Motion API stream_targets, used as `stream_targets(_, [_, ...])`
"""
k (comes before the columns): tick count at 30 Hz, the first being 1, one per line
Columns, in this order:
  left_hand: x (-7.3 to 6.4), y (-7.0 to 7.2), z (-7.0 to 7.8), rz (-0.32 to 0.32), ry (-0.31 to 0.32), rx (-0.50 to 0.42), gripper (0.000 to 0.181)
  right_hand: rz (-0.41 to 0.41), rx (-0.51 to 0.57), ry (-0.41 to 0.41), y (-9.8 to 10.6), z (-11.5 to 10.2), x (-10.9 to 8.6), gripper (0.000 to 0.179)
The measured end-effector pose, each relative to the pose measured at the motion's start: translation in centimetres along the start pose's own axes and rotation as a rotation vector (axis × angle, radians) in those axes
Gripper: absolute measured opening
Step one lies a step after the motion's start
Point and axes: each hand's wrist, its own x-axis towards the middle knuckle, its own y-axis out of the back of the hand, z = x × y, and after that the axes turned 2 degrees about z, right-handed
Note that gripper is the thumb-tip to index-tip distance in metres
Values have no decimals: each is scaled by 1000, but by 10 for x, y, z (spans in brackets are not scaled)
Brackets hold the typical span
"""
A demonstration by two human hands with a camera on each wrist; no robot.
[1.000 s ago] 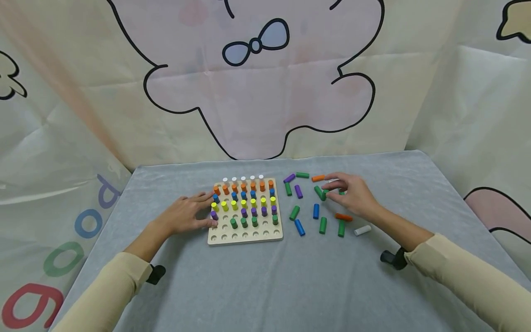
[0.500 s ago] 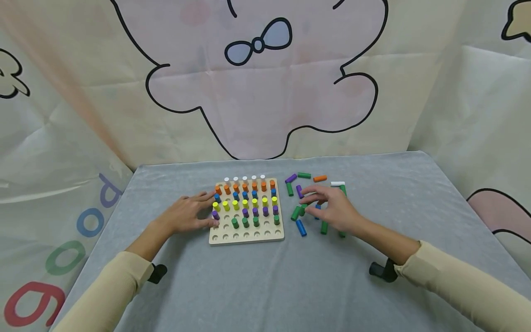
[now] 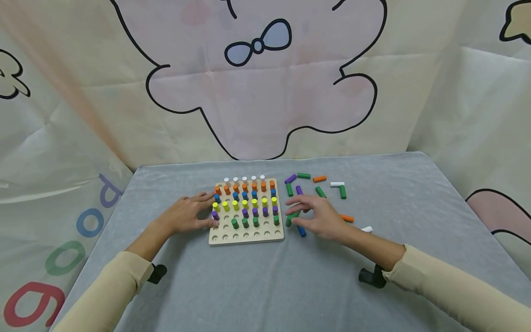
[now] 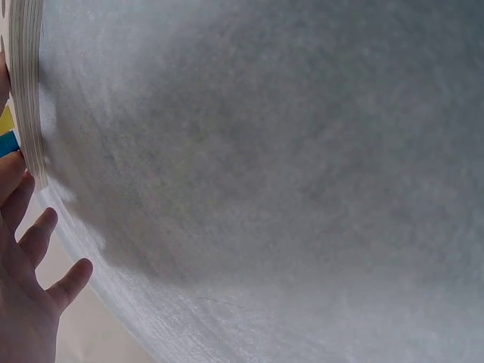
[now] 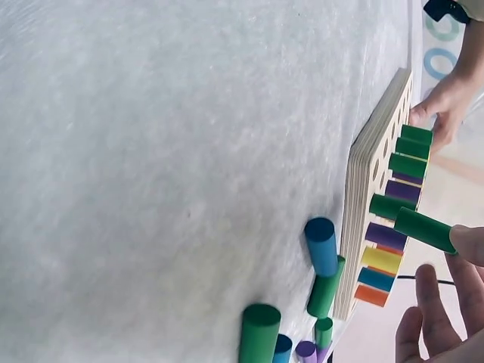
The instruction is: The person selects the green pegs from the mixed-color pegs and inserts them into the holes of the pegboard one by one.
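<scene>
A pale wooden pegboard (image 3: 246,240) bears rows of white, orange, blue, yellow, purple and green pegs. My left hand (image 3: 188,213) rests at its left edge, with the thumb and fingers touching the board near the pegs. Between the thumb and a finger, my right hand (image 3: 319,216) pinches a green peg (image 5: 425,229), held above the table just right of the board. Below that hand lie a blue peg (image 3: 302,231) and another green peg (image 5: 327,287), partly hidden in the head view.
Loose pegs lie right of the board, among them an orange peg (image 3: 320,179), a white peg (image 3: 337,184) and a purple peg (image 3: 291,179). A grey cloth (image 3: 249,290) covers the table. Behind hangs a printed curtain (image 3: 311,101).
My right hand has moved left and toward me from the loose pegs to the board's right side, carrying the green peg. The left hand stays in place.
</scene>
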Motion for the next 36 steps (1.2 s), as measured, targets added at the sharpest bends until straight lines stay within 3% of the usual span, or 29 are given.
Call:
stream_targets(4, [0,0,0,2,2,-4,89,-29,5,-18,-6,-2,2,43])
stream_targets(15, [-1,-1,-1,11,-17,-12,88,-52,7,31,-21,-1,5,42])
stream_targets(36, [-1,-1,-1,11,-15,-19,88,-77,35,-8,-32,2,7,43])
